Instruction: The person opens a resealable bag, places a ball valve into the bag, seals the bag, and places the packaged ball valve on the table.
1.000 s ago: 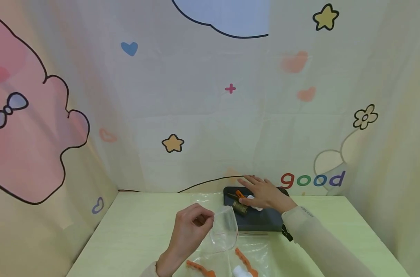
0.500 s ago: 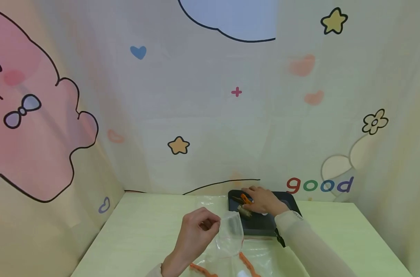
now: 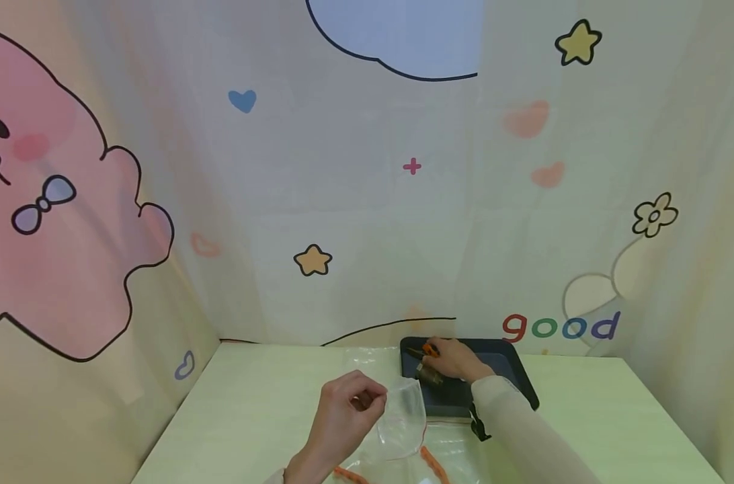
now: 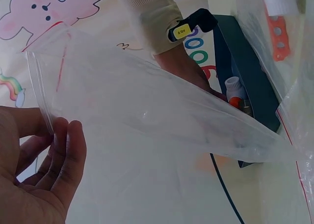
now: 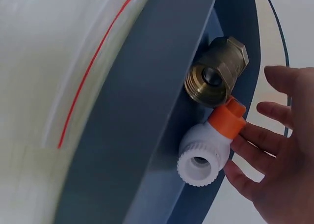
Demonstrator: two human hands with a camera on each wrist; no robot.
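Note:
My left hand (image 3: 350,410) pinches the edge of a clear zip bag (image 3: 401,420), which hangs upright; the left wrist view shows thumb and fingers at the zip end of this bag (image 4: 142,106). My right hand (image 3: 454,359) reaches into a dark tray (image 3: 464,409). In the right wrist view its fingers (image 5: 252,155) are spread apart, with fingertips right at a white pipe fitting (image 5: 198,157) with an orange end. Beside that lies a threaded brass fitting (image 5: 218,69), leaning against the orange part.
A larger clear bag (image 3: 458,450) with a red seal line lies flat on the table (image 3: 270,390), in front of the tray. Orange strips (image 3: 435,464) with holes lie on it near the front. A patterned curtain (image 3: 367,282) stands behind the table.
My right hand has moved down into the tray and to the left, over the white fitting. The left hand keeps its pinch on the bag. The head view has shifted slightly.

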